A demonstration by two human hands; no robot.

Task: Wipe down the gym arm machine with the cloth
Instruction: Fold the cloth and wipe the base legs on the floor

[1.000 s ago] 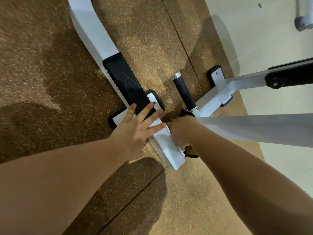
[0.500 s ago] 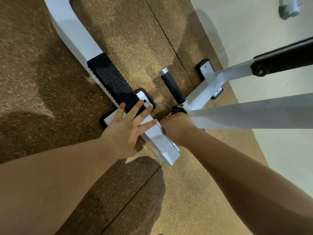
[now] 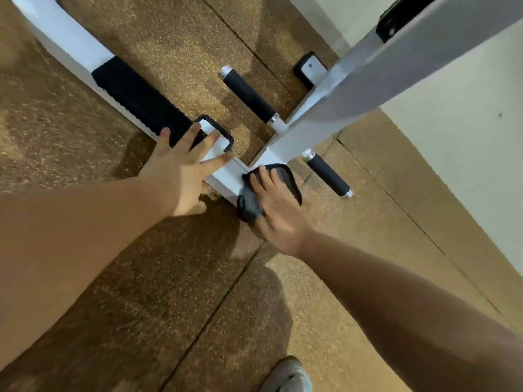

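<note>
Head view is blurred; cloth (image 3: 288, 179) and right hand (image 3: 276, 206) hide the end of the frame (image 3: 226, 173) at centre, its fingers (image 3: 264, 180) straight, pressing cloth; left hand (image 3: 182, 172) lies splayed on the frame.

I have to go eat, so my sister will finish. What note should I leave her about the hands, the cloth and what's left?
Left hand rests flat, fingers spread, on the white base bar beside the black tread pad. Right hand presses the dark cloth on that bar's end. Wiping is under way there; what is already clean doesn't show. Probably left: tread pad, both foam handles, slanted beam.
</note>
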